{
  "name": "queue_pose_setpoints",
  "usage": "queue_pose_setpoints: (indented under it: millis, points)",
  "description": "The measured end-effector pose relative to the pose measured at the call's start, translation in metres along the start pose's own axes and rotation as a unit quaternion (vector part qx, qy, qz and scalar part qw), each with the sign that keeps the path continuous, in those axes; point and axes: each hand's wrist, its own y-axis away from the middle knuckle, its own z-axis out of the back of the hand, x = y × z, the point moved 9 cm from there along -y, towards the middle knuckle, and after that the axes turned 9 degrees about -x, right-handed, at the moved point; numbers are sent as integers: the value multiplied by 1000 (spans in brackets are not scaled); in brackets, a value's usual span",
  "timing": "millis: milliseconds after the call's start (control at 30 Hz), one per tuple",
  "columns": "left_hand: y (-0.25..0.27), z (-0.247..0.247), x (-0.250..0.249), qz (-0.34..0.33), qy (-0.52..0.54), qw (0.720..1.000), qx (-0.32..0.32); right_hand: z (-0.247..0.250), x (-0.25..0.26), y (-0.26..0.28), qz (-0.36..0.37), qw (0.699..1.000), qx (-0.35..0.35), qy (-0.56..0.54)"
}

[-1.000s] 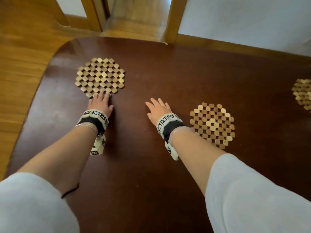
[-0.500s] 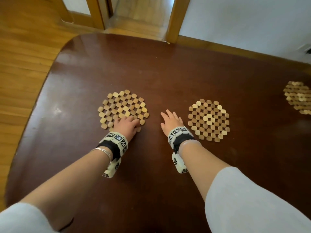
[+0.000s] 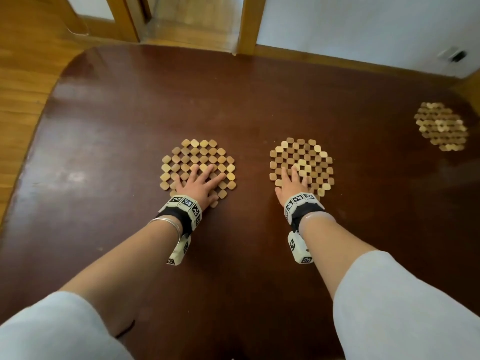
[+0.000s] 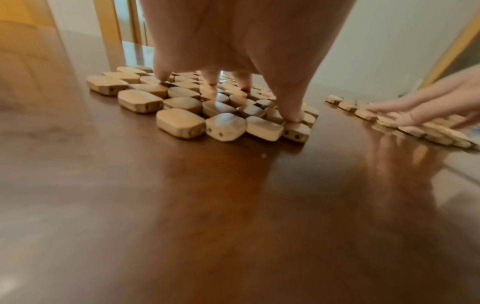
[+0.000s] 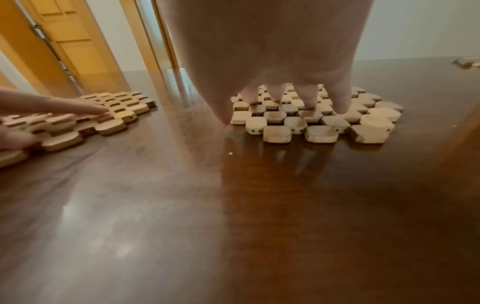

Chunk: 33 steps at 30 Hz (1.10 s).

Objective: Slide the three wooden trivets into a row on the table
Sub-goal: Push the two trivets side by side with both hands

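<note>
Three round trivets of small wooden blocks lie on the dark brown table [image 3: 259, 105]. My left hand [image 3: 201, 184] presses flat with spread fingers on the left trivet [image 3: 200, 155], fingertips [image 4: 293, 115] down on its blocks [image 4: 182, 121]. My right hand [image 3: 292, 184] rests flat on the near left part of the middle trivet [image 3: 309, 154], fingertips [image 5: 309, 102] on its checkered blocks [image 5: 319, 121], thumb on the table beside it. The two trivets sit side by side with a gap between. The third trivet [image 3: 441, 126] lies apart at the far right, seen at the edge of the right wrist view [image 5: 467, 61].
The table's rounded left edge [image 3: 39, 120] drops to a wooden floor [image 3: 23, 74]. A door frame [image 3: 246, 24] and a white wall [image 3: 363, 27] stand beyond the far edge. A wall socket [image 3: 453, 55] is at the upper right.
My left hand has slid the left trivet from the far left toward me and to the right, level with the middle one. My right hand has moved from the bare table onto the middle trivet.
</note>
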Motion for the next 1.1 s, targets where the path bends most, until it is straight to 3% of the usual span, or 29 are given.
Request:
queue_pose_setpoints:
  millis: [367, 1100]
  points:
    - [-27, 16, -4, 23, 16, 1000, -2, -8, 4, 1, 21, 999, 39, -3]
    - [-28, 30, -13, 60, 28, 997, -34, -7, 4, 5, 45, 998, 53, -12]
